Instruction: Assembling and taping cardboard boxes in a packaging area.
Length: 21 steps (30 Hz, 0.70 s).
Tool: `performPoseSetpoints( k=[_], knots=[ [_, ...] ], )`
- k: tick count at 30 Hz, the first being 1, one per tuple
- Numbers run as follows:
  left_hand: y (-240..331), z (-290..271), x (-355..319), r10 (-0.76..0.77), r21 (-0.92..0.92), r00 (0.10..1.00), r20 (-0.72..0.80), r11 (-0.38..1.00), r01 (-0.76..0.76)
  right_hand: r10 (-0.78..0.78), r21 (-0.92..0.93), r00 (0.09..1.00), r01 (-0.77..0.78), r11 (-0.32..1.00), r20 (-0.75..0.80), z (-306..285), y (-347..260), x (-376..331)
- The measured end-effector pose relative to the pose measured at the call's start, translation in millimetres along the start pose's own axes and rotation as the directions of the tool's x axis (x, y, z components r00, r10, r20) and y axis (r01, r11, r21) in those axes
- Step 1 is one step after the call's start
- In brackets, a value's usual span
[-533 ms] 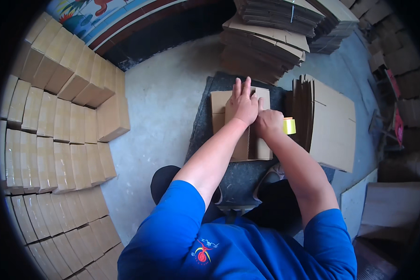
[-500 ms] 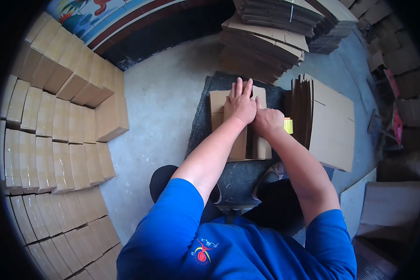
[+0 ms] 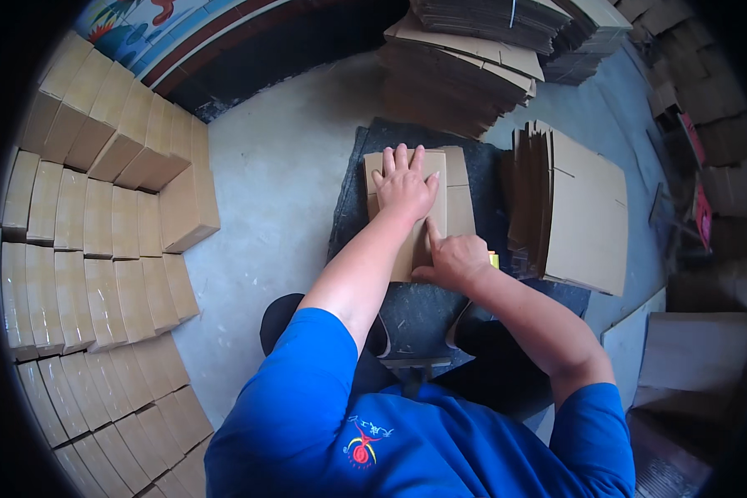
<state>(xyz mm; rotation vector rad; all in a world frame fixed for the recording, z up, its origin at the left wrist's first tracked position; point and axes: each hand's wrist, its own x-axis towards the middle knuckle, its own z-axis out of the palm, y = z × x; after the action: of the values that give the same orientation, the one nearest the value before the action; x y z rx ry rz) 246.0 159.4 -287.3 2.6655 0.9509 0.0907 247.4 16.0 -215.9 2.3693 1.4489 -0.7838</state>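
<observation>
Left of the flattened-cardboard stack (image 3: 588, 207), a cardboard carton (image 3: 407, 256) lies beneath the left hand (image 3: 406, 192), palm-down and spread. The right hand (image 3: 458, 261) presses an extended index finger on it, its grip seemingly closed round a mostly hidden yellow tape roll (image 3: 494, 259).

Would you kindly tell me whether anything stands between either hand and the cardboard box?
Nothing visible does: the left hand lies spread on the cardboard box, and the right hand appears to touch it with its index finger. The partly hidden yellow item is beside the right hand, not between.
</observation>
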Motion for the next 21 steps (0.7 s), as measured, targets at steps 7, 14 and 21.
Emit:
performPoseSetpoints(
  k=[7, 14, 21],
  knots=[
    [-7.4, 0.9, 11.1, 0.115, 0.053, 0.991, -0.072, 0.992, -0.111, 0.018, 0.069, 0.973, -0.002, 0.998, -0.229, 74.6, 3.0, -16.0],
    [-15.9, 0.8, -1.0, 0.102, 0.029, 0.995, -0.021, 0.994, -0.101, -0.026, 0.048, 0.964, 0.041, 0.998, -0.264, 80.4, 8.4, -27.6],
    [-23.7, 10.4, 3.7, 0.127, 0.069, 0.987, -0.099, 0.990, -0.121, -0.082, 0.026, 0.974, 0.090, 0.996, -0.213, 72.8, 8.5, -21.6]
  ],
)
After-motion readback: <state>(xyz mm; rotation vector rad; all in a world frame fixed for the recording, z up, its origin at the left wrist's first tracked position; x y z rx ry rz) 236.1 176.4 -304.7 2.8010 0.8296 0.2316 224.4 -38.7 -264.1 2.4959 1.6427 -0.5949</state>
